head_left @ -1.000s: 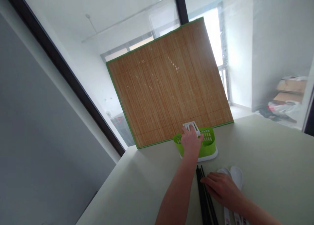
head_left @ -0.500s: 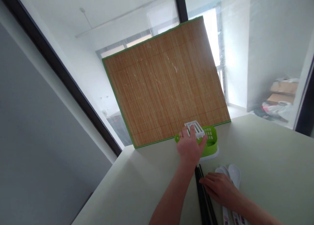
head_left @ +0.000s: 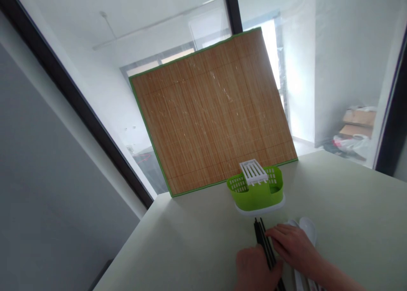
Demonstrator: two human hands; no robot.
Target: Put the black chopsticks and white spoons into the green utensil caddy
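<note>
L hand is down at the black chopsticks, its fingers part-curled, the bundle running btwn them & the thumb; how firm the grip is, can't tell, view's blurred. R hand is just beside, palm down over the white spoons, fingers bent w/ tips at the chopsticks' R side; can't tell if they've hold of anything. Chopsticks lie on the worktop, far ends near the green basket. Spoons lie to their R, bowls pointing away, handles partly hidden by the R hand & arm. Basket's upright on its white base, w/ a white slatted rack across the top middle. Behind: bamboo mat, green-edged, tilted up vs. the glass; cardboard boxes & a plastic bag beyond.
</note>
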